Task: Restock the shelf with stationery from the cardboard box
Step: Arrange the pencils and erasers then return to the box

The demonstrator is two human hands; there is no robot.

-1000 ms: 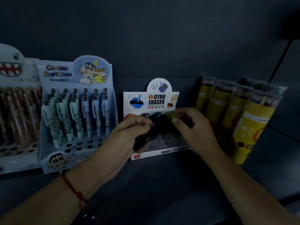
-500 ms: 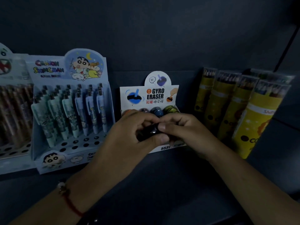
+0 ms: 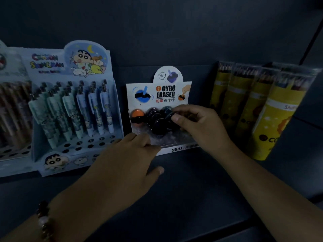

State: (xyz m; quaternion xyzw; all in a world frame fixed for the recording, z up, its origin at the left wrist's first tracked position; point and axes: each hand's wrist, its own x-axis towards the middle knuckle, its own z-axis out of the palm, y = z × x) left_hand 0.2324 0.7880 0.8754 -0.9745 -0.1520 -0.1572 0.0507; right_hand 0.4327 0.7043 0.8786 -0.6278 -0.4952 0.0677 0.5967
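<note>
Right hand [image 3: 201, 126] pinches a dark gyro eraser [image 3: 172, 115] in the display box [image 3: 174, 149]; left hand [image 3: 125, 165] lies loose, empty.

Both forearms bare — no sleeves. Beaded bracelet [image 3: 44, 222] on left wrist — dark beads, one pale.

On a dim shelf [image 3: 183, 189] stands a white eraser box [image 3: 158, 95] marked "GYRO ERASER". The right hand [image 3: 197, 126] pinches a dark round eraser [image 3: 172, 116] inside it. The left hand [image 3: 125, 165] rests flat, fingers touching the box's front edge. A pen display [image 3: 70, 105] stands left, yellow pencil tubes [image 3: 258, 109] right.
</note>
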